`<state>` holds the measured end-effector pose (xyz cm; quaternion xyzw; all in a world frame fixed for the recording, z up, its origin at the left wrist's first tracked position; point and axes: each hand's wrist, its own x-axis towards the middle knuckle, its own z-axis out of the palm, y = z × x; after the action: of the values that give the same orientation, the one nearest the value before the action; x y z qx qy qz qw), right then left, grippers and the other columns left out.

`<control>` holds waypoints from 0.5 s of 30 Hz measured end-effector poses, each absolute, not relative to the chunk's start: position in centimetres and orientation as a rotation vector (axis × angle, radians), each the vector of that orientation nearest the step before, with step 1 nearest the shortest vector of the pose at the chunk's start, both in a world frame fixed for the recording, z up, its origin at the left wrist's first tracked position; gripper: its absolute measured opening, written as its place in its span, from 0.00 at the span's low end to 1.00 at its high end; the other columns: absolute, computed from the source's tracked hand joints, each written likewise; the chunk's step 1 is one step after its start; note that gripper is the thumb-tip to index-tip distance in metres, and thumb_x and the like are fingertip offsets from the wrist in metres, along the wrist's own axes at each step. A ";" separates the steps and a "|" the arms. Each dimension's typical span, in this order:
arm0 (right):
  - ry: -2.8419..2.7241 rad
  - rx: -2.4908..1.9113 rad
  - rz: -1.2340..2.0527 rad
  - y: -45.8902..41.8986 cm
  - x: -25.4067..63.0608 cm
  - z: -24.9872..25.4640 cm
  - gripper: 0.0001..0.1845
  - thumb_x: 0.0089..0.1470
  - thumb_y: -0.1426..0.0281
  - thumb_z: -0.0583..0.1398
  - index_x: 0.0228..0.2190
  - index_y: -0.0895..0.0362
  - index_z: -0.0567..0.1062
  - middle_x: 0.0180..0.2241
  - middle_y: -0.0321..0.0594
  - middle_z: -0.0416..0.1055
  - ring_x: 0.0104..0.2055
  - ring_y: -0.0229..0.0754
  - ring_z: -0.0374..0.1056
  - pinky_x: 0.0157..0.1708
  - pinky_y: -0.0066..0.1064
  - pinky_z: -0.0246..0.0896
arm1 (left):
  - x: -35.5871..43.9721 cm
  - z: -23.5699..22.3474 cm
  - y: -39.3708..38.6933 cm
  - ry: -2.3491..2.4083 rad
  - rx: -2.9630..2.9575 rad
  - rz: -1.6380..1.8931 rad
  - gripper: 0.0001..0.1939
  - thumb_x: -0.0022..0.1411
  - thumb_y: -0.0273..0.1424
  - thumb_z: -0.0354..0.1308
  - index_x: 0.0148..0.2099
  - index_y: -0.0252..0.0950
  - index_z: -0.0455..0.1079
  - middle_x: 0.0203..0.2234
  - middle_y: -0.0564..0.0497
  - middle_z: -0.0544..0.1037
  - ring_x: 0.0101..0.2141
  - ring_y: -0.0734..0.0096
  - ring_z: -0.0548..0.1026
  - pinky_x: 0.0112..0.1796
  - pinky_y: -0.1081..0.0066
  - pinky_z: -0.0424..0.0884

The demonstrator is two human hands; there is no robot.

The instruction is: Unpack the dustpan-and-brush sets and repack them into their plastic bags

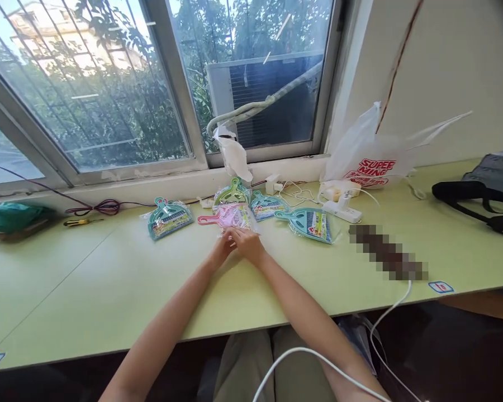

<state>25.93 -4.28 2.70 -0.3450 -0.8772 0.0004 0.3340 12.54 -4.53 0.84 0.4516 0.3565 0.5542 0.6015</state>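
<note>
Both my hands meet at the near edge of a pink packaged mini dustpan set (228, 216) lying on the light green table (109, 279). My left hand (221, 249) and my right hand (246, 243) have their fingers closed on the clear wrapper at its front end. Around it lie more wrapped sets: a teal one (169, 218) to the left, a green one (231, 194) behind, and two teal ones (266, 205) (312, 224) to the right.
A white plastic bag (371, 153) stands by the wall at the right, with a white power strip (342, 212) and cables before it. A black bag (486, 192) lies far right. A yellow screwdriver (79, 222) and green cloth (10, 215) lie at left.
</note>
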 end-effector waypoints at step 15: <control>-2.009 -1.459 0.262 -2.4 25.9 0.8 0.19 0.64 0.66 0.48 0.53 0.55 0.69 0.52 0.45 0.71 0.52 0.46 0.66 0.51 0.39 0.52 | 8.6 2.2 -3.4 1.036 0.995 1.454 0.23 0.56 0.46 0.58 0.46 0.34 0.71 0.34 0.45 0.80 0.37 0.60 0.78 0.44 0.57 0.73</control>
<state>25.94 -2.36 0.79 -0.5544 -0.7632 0.0994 0.3168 8.65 -3.44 2.22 0.4153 0.4322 0.6070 0.5218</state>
